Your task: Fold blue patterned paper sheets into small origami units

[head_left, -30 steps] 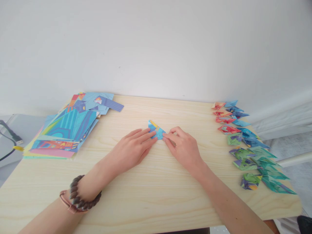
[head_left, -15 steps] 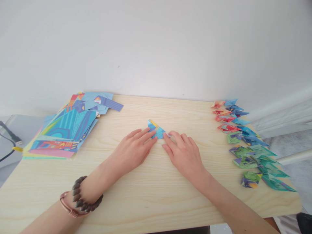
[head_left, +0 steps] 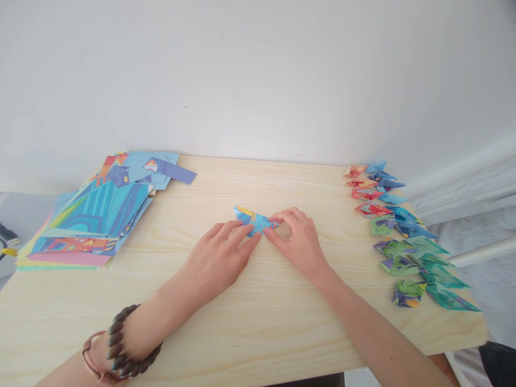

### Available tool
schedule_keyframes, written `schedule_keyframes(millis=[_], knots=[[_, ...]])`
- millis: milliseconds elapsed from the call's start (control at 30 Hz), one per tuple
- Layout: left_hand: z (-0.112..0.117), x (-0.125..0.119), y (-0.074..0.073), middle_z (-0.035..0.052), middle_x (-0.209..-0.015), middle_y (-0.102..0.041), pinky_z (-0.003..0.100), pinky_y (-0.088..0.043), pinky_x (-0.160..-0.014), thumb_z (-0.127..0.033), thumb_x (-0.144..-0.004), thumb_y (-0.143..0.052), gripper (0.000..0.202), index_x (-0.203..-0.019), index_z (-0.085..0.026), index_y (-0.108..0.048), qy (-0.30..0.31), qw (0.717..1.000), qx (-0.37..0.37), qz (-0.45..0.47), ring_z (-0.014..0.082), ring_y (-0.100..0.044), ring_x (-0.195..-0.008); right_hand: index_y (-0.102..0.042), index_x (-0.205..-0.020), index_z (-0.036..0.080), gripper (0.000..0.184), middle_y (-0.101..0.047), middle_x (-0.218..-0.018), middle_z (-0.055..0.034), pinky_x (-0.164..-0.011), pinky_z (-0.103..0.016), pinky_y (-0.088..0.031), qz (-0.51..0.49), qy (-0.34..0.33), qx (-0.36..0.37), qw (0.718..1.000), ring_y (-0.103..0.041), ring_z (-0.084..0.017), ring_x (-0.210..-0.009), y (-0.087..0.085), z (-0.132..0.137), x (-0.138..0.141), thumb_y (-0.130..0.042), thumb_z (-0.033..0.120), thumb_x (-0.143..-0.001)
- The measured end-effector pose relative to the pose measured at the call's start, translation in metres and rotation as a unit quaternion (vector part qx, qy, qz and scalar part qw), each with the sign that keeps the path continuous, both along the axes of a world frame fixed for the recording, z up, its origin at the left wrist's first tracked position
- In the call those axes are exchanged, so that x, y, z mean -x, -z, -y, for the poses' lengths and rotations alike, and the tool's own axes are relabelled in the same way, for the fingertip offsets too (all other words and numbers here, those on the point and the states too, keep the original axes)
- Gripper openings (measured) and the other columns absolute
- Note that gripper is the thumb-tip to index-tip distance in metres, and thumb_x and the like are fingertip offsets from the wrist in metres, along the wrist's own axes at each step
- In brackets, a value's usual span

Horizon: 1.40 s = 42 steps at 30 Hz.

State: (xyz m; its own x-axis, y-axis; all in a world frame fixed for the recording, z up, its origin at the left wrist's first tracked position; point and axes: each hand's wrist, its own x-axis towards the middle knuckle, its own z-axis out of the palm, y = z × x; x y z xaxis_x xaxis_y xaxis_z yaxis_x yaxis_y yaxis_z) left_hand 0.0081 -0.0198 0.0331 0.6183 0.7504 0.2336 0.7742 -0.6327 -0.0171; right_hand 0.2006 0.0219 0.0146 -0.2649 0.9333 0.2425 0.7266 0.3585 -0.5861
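Observation:
Between my hands, in the middle of the table, is a small folded piece of origami paper [head_left: 260, 220], blue with a yellow stripe along its upper left edge. My left hand [head_left: 221, 248] grips its lower left part, thumb and fingertips on the paper. With thumb and index finger my right hand [head_left: 299, 239] pinches the right end of it. The fingers of both hands hide parts of the lower edge and the right corner. A dark beaded bracelet [head_left: 116, 344] and a copper-coloured bangle [head_left: 91, 357] circle my left wrist.
A spread stack of printed paper sheets [head_left: 94, 209] lies at the table's left. Along the right edge stand rows of folded paper pieces, among them red [head_left: 373, 209], green [head_left: 409, 293] and teal [head_left: 449, 295] ones. The wall [head_left: 258, 80] borders the wooden table [head_left: 242, 333] at the back.
The paper has tilted and its right end is lifted between my right thumb and finger, where the fingers lay flatter before. The whole view has shifted slightly.

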Motion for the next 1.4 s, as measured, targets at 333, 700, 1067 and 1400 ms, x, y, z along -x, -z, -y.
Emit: schedule_keyframes(millis=[333, 700, 1067, 1400], knots=[[0.000, 0.000, -0.002, 0.0077, -0.119, -0.061, 0.044, -0.052, -0.082, -0.015, -0.088, -0.047, 0.031, -0.117, -0.016, -0.060, -0.007, 1.000, 0.005, 0.012, 0.0283, -0.054, -0.108, -0.057, -0.103, 0.022, 0.030, -0.060, -0.096, -0.0033, -0.079, -0.035, -0.041, -0.021, 0.020, 0.028, 0.999, -0.057, -0.019, -0.088, -0.001, -0.001, 0.000, -0.063, 0.024, -0.074], [0.000, 0.000, -0.003, 0.0085, -0.118, -0.062, 0.044, -0.052, -0.082, -0.015, -0.088, -0.047, 0.031, -0.116, -0.016, -0.060, -0.002, 1.000, 0.004, 0.007, 0.0279, -0.055, -0.106, -0.058, -0.100, 0.021, 0.023, -0.058, -0.090, -0.0030, -0.076, -0.034, -0.041, -0.032, 0.026, 0.034, 0.999, -0.055, -0.018, -0.082, 0.000, -0.003, -0.002, -0.056, 0.020, -0.076], [0.000, -0.002, -0.008, 0.0067, -0.116, -0.061, 0.043, -0.051, -0.078, -0.015, -0.089, -0.043, 0.032, -0.118, -0.018, -0.059, -0.009, 0.999, 0.043, -0.014, 0.0273, -0.055, -0.100, -0.057, -0.101, 0.022, 0.026, -0.057, -0.094, -0.0046, -0.071, -0.033, -0.044, -0.068, 0.008, 0.047, 0.997, -0.054, -0.017, -0.078, 0.001, -0.006, -0.008, -0.049, 0.015, -0.077], [0.002, -0.004, -0.011, 0.0075, -0.109, -0.061, 0.041, -0.050, -0.074, -0.017, -0.090, -0.042, 0.030, -0.115, -0.021, -0.059, -0.009, 0.998, 0.063, -0.031, 0.0264, -0.054, -0.095, -0.057, -0.102, 0.020, 0.032, -0.053, -0.091, -0.0040, -0.069, -0.029, -0.045, -0.087, 0.012, 0.034, 0.996, -0.052, -0.014, -0.072, 0.002, -0.010, -0.013, -0.041, 0.008, -0.077]])
